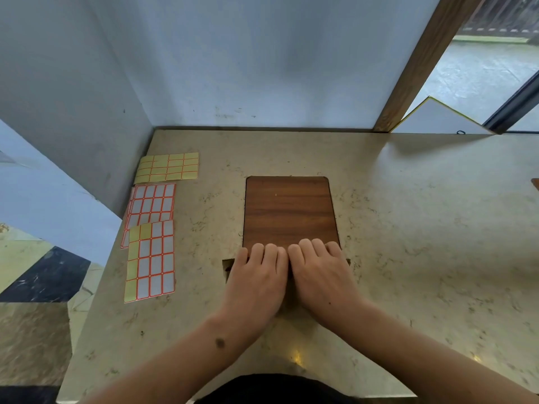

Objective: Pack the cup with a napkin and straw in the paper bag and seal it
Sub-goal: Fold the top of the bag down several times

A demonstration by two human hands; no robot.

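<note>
Both of my hands lie side by side, palms down, on the brown paper bag [228, 268] near the middle of the table. My left hand [256, 281] covers the bag's left part and my right hand [320, 275] covers its right part, with the fingertips curled over the far edge. Only the bag's two corners and a dark strip between the hands show. No cup, napkin or straw is in view.
A dark wooden board [288, 208] lies flat just beyond my fingers. At the table's left edge lie a yellow sticker sheet [167, 167] and two white, red-lined label sheets [151, 211] [151, 260]. Walls close off the back and left. The beige table [423, 228] extends to the right.
</note>
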